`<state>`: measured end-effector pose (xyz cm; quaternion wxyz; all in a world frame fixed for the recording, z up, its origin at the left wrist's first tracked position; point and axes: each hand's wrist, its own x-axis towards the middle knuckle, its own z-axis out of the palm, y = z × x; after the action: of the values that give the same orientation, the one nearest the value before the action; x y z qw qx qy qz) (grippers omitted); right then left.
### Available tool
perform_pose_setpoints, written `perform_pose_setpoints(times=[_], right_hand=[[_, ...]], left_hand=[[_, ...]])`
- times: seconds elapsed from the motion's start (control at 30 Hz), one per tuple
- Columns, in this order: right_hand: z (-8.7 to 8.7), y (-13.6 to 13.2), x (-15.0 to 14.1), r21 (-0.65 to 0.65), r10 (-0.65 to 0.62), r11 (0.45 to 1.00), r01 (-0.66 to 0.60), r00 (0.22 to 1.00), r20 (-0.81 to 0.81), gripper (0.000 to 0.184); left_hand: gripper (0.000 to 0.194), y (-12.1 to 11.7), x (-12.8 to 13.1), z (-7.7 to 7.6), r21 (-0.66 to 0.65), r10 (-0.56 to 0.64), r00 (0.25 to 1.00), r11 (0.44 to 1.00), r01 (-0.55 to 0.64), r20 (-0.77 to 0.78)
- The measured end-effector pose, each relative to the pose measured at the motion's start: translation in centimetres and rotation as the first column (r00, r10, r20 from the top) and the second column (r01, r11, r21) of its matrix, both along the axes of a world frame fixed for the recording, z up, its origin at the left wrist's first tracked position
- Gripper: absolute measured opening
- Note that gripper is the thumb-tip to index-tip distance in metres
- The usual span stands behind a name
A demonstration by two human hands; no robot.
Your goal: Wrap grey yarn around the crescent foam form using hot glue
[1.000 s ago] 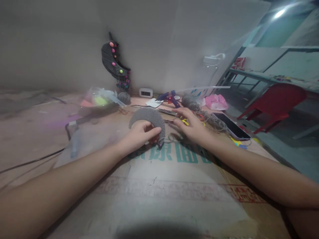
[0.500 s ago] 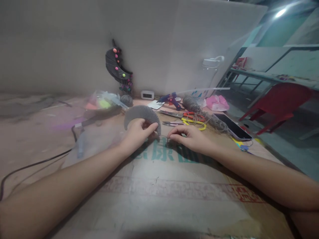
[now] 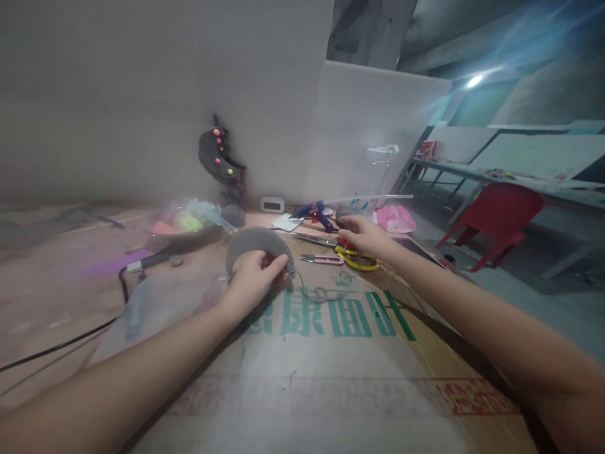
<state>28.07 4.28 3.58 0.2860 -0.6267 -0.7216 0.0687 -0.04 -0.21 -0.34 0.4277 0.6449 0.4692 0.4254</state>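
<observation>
My left hand is closed on a crescent wrapped in grey yarn, with the thumb along its right end. A loose tail of grey yarn runs from that end onto the cardboard. At the back right, my right hand reaches over the scissors with thumb and fingers slightly apart. Its fingertips are at the handle end of a blue glue gun, whose small red light is lit. Whether they touch it is unclear. Yellow-handled scissors and pink thread snips lie below the hand.
A dark crescent with coloured pompoms leans on the wall. Along the back are a bowl, a small digital clock, a clear bottle and a pink bag. A phone is partly behind my right arm. A black cable crosses the left.
My right hand has left the yarn tail and moved back and right to the glue gun. The left hand keeps the crescent. The camera view has tilted upward.
</observation>
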Motion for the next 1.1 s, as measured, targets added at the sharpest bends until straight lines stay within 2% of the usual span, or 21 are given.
perform_pose_setpoints(times=[0.1, 0.23, 0.37, 0.5, 0.6, 0.73, 0.77, 0.8, 0.87, 1.03, 1.1], right_hand=[[0.3, 3.4, 0.5, -0.048, -0.003, 0.999, 0.003, 1.0, 0.011, 0.039], [0.0, 7.0, -1.3, -0.091, -0.043, 0.995, 0.044, 0.999, 0.013, 0.054], [-0.7, 8.8, -3.6, -0.141, -0.076, 0.987, 0.078, 0.997, 0.022, 0.041], [-0.5, 8.7, -4.4, -0.148, -0.141, 0.979, 0.142, 0.99, 0.018, 0.026], [1.0, 7.2, -3.9, -0.136, -0.131, 0.982, 0.128, 0.991, -0.013, 0.025], [3.1, 3.1, -3.2, -0.129, -0.067, 0.99, 0.054, 0.993, -0.094, 0.033], [3.3, 1.8, -3.2, -0.118, -0.025, 0.993, 0.009, 0.99, -0.139, 0.034], [3.3, 0.3, -3.2, -0.097, 0.042, 0.993, -0.069, 0.966, -0.255, 0.032], [2.9, -2.6, -3.4, -0.072, 0.127, 0.983, -0.167, 0.915, -0.384, 0.026], [0.5, -8.4, -4.4, -0.085, 0.216, 0.958, -0.276, 0.88, -0.423, 0.024], [-0.7, -9.4, -4.4, -0.102, 0.182, 0.965, -0.241, 0.897, -0.403, 0.027]], left_hand=[[0.038, 0.0, 0.1, 0.2, -0.02, 0.018, 0.999, 1.0, -0.018, 0.04], [0.036, -0.1, 0.2, 0.5, -0.03, 0.031, 0.999, 0.999, -0.029, 0.036], [0.035, -0.2, 0.2, 0.6, -0.053, 0.029, 0.999, 0.998, -0.027, 0.043], [0.035, -0.1, 0.2, 0.2, -0.052, 0.011, 0.998, 0.999, -0.008, 0.055], [0.036, 0.2, 0.1, -0.1, -0.06, -0.018, 0.996, 0.998, 0.023, 0.083], [0.033, 0.3, 0.1, -0.3, -0.083, 0.004, 0.998, 0.997, 0.001, 0.065], [0.032, 0.2, 0.1, -0.3, -0.081, 0.018, 0.999, 0.997, -0.014, 0.05], [0.032, 0.2, 0.1, -0.2, -0.078, 0.031, 0.999, 0.997, -0.028, 0.039], [0.03, 0.2, 0.1, -0.2, -0.088, 0.031, 0.998, 0.996, -0.027, 0.046], [0.029, 0.4, 0.0, -0.3, -0.1, 0.052, 0.997, 0.994, -0.046, 0.06], [0.028, 0.4, 0.0, -0.2, -0.103, 0.051, 0.995, 0.994, -0.042, 0.086]])
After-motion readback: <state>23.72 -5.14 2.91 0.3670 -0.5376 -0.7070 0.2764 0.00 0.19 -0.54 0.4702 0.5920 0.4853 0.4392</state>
